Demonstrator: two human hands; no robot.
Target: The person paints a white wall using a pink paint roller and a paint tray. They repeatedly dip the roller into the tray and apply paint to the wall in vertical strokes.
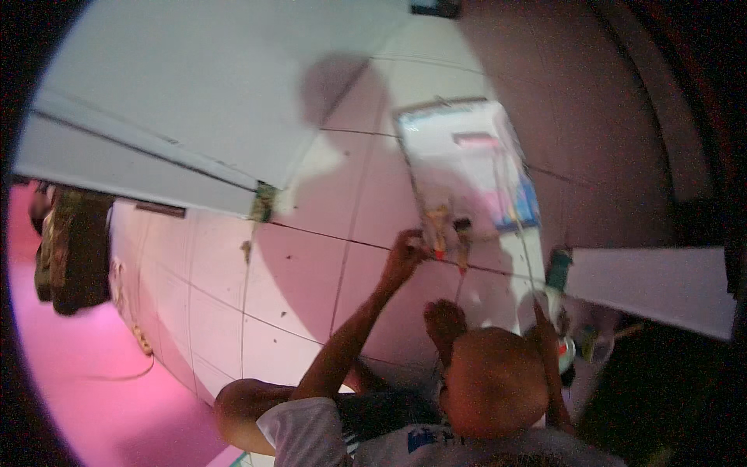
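My left hand (pixel 407 251) reaches over the tiled floor, fingers bent, beside the lower left corner of a glossy white sheet or panel (pixel 432 140) with a pink and blue patch. Whether it pinches anything is too blurred to tell. Just right of its fingertips lies a tan, brush-like tool (pixel 437 225) with a red end. Next to that is a similar tool (pixel 463 248) with a dark head and red tip. My right hand (pixel 541 306) is low at the right, blurred and partly dark, near a green object (pixel 558 269) at the end of a white board; its grip is unclear.
The white board (pixel 648 286) extends right. Below it are a round white-rimmed container (pixel 565 355) and small clutter. My bare foot (pixel 446 321) and raised knee (pixel 496 379) are in front. A long white panel (pixel 146 157) spans the upper left; dark bundled cloth (pixel 81 251) stands at far left.
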